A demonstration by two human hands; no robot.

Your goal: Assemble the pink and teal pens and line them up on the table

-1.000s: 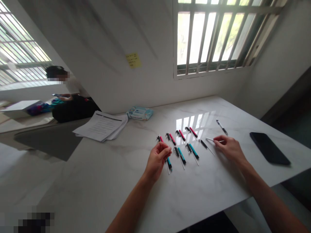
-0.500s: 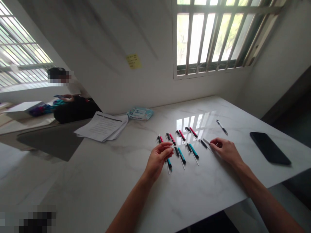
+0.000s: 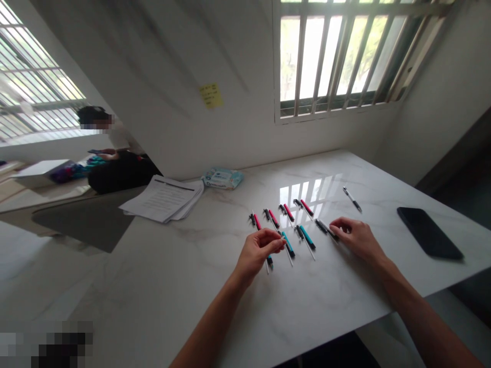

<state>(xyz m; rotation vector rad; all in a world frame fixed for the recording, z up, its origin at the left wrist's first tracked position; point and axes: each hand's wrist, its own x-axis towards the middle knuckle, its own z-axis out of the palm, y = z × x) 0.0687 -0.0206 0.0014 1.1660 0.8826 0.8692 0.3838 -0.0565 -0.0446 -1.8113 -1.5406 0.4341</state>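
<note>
My left hand hovers over the near row of pen parts, thumb and fingertips pinched on something small and pale that I cannot make out. On the right, my right hand rests at the table, its fingers closed on a pale pen barrel with a dark end. A black pen piece lies beside that barrel. Teal pen barrels lie in the near row with black pieces and thin white refills; my left hand partly hides this row. Behind them is a row of red pen barrels with black clip pieces.
A whole pen and a black phone lie to the right on the marbled table. Printed papers and a wipes packet are at the back left. Another person sits beyond, holding a phone.
My left hand has moved right, over the teal barrels. My right hand has brought the pale barrel down beside the black piece. The view has shifted slightly.
</note>
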